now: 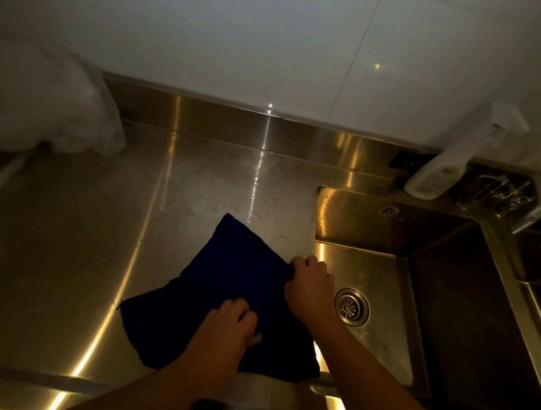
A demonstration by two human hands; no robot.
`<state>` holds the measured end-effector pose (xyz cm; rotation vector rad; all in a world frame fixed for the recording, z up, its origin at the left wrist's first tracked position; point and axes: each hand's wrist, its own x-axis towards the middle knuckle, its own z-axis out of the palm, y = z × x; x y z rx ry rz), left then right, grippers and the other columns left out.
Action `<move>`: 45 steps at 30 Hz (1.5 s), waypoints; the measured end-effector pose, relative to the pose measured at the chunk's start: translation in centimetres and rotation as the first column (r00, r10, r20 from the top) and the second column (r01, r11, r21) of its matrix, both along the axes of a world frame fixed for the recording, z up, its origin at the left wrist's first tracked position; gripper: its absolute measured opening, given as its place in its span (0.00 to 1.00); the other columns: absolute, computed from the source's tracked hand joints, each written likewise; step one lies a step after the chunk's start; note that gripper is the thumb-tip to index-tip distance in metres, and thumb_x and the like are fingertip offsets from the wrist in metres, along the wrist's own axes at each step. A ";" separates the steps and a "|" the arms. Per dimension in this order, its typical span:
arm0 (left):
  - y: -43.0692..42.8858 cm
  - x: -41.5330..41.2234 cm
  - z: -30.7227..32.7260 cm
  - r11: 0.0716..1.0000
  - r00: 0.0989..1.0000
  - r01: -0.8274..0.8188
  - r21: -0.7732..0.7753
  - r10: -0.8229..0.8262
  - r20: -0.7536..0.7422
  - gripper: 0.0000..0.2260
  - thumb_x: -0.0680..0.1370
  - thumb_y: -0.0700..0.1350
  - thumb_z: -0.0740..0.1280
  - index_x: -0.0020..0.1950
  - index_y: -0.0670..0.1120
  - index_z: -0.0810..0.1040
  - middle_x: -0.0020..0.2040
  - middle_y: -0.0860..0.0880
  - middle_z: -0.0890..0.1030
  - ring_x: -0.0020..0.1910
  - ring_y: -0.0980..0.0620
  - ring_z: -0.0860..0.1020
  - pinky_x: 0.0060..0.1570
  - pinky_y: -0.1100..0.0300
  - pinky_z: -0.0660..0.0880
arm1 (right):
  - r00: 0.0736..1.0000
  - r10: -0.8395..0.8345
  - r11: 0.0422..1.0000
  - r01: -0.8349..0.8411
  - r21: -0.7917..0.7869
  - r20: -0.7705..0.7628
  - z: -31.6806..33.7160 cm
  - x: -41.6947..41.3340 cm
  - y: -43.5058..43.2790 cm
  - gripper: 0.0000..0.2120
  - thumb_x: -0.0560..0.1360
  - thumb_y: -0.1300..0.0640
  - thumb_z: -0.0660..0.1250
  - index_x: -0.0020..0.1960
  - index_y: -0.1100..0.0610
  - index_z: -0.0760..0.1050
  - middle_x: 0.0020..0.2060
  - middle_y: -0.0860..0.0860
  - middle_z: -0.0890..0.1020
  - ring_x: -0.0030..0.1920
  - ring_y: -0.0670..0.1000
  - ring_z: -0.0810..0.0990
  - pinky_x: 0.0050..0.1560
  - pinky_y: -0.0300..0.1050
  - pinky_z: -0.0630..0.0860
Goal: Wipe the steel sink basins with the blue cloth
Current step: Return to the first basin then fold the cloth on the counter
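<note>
No text can be read: the white spray bottle (433, 179) at the far right of the bench (73, 226), behind the sink (356, 218), carries a pale label (443, 175) with marks too blurred to make out.

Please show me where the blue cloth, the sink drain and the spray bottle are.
blue cloth (215, 274): head view, middle of fabric.
sink drain (351, 307): head view, strainer centre.
spray bottle (433, 177): head view, lower body.

it's dim where i work, warm yellow streaks of glare running across the steel table (73, 226) and the sink (340, 214) wall. the wall (240, 40) glows pale grey. my cloth (227, 281) reads nearly black; edges bow and soften.
</note>
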<state>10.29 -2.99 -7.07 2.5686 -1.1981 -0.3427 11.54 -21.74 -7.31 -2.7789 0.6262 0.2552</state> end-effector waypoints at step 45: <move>12.8 15.9 32.6 0.928 0.929 -0.155 -0.338 0.254 0.270 0.09 0.73 0.68 0.60 0.50 0.70 0.74 0.44 0.68 0.80 0.39 0.64 0.78 0.39 0.61 0.76 | 0.672 0.354 0.922 -0.369 -0.121 0.650 35.8 -1.6 -6.1 0.08 0.71 0.58 0.72 0.49 0.49 0.79 0.38 0.34 0.76 0.38 0.34 0.75 0.42 0.20 0.69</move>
